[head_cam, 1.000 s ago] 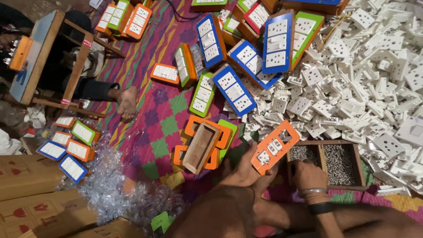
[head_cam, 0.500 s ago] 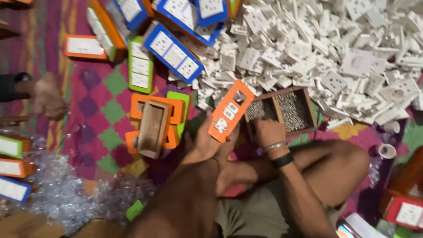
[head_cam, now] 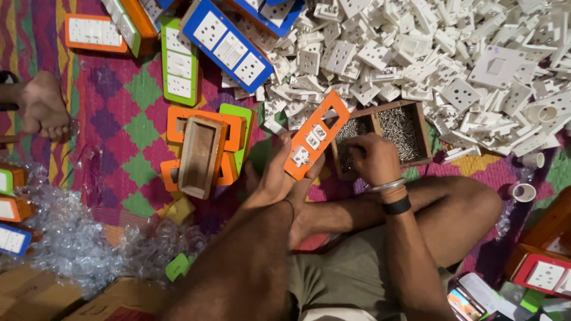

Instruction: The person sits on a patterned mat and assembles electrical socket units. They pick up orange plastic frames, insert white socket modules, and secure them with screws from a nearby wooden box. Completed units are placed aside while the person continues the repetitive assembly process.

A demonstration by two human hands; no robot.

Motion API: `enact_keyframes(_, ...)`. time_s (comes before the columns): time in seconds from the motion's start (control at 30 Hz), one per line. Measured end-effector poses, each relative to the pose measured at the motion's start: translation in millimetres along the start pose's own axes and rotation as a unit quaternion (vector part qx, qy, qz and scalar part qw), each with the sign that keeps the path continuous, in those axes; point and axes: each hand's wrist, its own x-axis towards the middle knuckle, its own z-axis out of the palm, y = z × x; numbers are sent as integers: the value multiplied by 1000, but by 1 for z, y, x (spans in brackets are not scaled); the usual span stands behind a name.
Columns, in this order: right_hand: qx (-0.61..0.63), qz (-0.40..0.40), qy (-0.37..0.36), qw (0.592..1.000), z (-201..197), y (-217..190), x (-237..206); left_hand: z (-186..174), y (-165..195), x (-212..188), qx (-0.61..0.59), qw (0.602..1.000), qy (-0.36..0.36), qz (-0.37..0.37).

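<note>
Seated on a patterned mat (head_cam: 119, 113), the person grips an orange switchboard frame (head_cam: 315, 135) in the left hand (head_cam: 278, 175), fingers closed round its lower end where two white sockets already sit, its upper openings still bare. The right hand (head_cam: 372, 157) is curled over the near compartment of the wooden screw box (head_cam: 419, 128); whether its fingers pinch a screw cannot be told. Judged step: picking up a fastener to fix the fitted modules, so the next move calls for bringing one screw cleanly to the frame held steady, beside the heap of white socket modules (head_cam: 428, 53).
</note>
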Motion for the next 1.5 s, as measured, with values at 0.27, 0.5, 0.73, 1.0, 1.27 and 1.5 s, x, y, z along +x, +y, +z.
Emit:
enact_keyframes(0.27, -136, -51, -49, 988, 20, -10, 2, -4, -4, -2, -81, 975, -187, 85)
enact_keyframes(0.5, -107, -18, -37, 993, 14, -7, -4, 0, 0, 0, -3, 1000, -10, 6)
enact_keyframes(0.73, 16, -24, 51, 998, -5, -19, -3, 8, 4, -7, 32, 996, -70, 33)
enact_keyframes(1.0, 303, 15, 46, 952, -13, -36, -5, 16, 13, -8, 174, 984, -36, -13)
enact_keyframes(1.27, 356, 47, 7, 933, -6, -43, -7, 13, 9, -8, 236, 971, -36, -14)
enact_keyframes(1.5, 323, 40, 12, 946, 5, -38, -5, 9, 4, -4, 260, 964, -61, -2)
